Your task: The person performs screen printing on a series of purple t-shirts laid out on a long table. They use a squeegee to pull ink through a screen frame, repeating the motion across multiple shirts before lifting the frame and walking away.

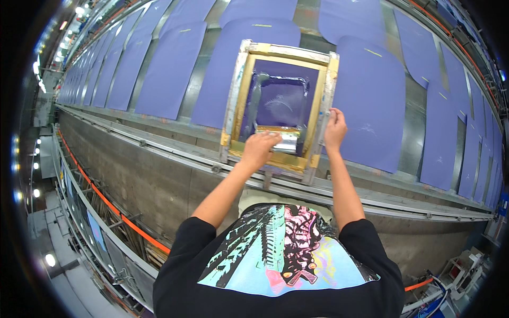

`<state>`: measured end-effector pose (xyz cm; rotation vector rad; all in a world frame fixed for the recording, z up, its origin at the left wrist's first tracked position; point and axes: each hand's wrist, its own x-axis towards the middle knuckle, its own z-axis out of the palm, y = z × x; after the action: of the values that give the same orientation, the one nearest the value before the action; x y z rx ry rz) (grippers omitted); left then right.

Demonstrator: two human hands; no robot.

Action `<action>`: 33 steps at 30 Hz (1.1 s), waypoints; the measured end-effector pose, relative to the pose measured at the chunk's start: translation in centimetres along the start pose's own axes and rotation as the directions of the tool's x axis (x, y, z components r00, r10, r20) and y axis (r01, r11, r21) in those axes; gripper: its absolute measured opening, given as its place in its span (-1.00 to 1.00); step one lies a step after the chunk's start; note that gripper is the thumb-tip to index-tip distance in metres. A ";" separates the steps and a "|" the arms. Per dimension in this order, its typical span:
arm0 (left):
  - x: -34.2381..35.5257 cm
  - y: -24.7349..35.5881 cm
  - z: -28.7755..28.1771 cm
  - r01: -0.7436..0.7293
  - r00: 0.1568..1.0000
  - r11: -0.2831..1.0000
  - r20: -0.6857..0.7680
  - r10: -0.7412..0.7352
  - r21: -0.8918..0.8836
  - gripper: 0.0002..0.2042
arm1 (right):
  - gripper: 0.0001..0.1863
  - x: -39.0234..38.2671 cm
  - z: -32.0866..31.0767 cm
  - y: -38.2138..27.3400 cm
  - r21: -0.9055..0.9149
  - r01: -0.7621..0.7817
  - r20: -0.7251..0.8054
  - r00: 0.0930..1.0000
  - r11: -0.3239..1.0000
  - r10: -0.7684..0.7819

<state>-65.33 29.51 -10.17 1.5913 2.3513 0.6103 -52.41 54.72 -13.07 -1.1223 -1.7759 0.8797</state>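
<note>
A screen printing frame [236, 95] with whitish, paint-marked rails and yellow tape inside lies over one of the purple cut panels. Its dark mesh [286, 74] carries a wet, glossy outline of ink around a pale curved motif. Near the frame's close end, my left hand [259, 150] is closed on a squeegee [287, 142] with a shiny metal body, which rests on the mesh. On the frame's right rail, my right hand [335, 129] has its fingers closed around the outer edge. The thumb side of each hand shows only in part.
Rows of purple panels [368, 100], several with small yellow marks, cover the long metal table. A metal rail [175, 153] runs along its near edge, just before my body. An orange tube [135, 227] and a walkway lie to the left. Equipment [456, 281] stands at the lower right.
</note>
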 end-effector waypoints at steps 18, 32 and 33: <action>-5.6 -2.2 -0.5 0.001 0.994 0.986 -0.103 0.017 0.168 -0.37 | -0.75 0.7 2.6 -3.5 -0.027 -0.105 0.116 0.987 0.994 0.108; 13.0 -7.9 -10.0 0.028 0.966 0.977 -0.256 0.027 0.210 -0.60 | -0.73 -1.7 3.2 -7.7 -0.047 -0.142 0.113 0.983 0.989 0.146; 11.2 -7.0 -10.0 0.005 0.963 0.981 -0.265 0.046 0.192 -0.62 | -0.73 -1.3 3.3 -8.1 -0.048 -0.125 0.099 0.987 0.991 0.129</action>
<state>-79.53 35.53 -4.12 1.7094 2.6649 0.6593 -57.87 50.28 -7.67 -1.2484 -1.8290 0.9958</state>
